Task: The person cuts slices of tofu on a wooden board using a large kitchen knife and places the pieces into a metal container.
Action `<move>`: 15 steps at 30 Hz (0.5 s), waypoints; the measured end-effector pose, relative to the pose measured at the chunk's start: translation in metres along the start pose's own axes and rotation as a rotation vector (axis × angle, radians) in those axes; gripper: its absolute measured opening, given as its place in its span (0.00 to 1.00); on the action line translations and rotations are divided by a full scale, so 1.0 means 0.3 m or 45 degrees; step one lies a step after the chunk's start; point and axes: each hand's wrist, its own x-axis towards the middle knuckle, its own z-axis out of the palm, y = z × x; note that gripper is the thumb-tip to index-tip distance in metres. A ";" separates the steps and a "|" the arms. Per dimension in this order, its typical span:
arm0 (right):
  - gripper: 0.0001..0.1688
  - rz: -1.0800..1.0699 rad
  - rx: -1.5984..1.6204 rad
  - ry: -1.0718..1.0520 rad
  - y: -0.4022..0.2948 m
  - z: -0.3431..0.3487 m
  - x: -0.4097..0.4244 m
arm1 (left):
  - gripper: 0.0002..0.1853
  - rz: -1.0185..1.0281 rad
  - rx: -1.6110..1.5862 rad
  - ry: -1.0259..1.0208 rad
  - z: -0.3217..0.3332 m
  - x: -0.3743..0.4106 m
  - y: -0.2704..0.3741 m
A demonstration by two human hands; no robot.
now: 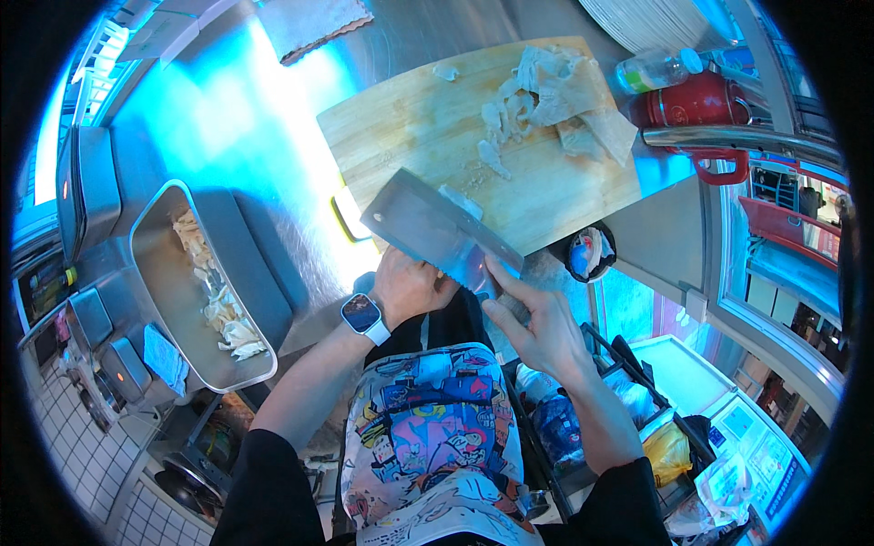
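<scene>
My right hand grips the handle of a wide-bladed cleaver, its index finger stretched along the blade. The blade lies tilted over the near edge of a wooden cutting board. My left hand, with a watch at the wrist, is curled by the blade's lower edge; its fingertips are partly hidden, so any hold is unclear. Thin pale sheets of food lie folded at the board's far right, with cut strips beside them. One pale piece shows just beyond the blade.
A deep steel pan at left holds pale strips. A grey cloth lies at the back. Right of the board are a plastic bottle, a red container and a metal rail. A lined bin stands below.
</scene>
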 end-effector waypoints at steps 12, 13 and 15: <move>0.35 0.018 0.010 -0.034 0.022 0.011 0.064 | 0.18 0.014 0.010 0.006 -0.015 0.007 0.011; 0.36 0.018 0.018 -0.036 0.023 0.010 0.067 | 0.18 0.002 0.015 0.001 -0.014 0.009 0.012; 0.36 0.015 0.037 -0.042 0.025 0.009 0.074 | 0.17 0.048 0.026 0.057 -0.009 0.019 0.011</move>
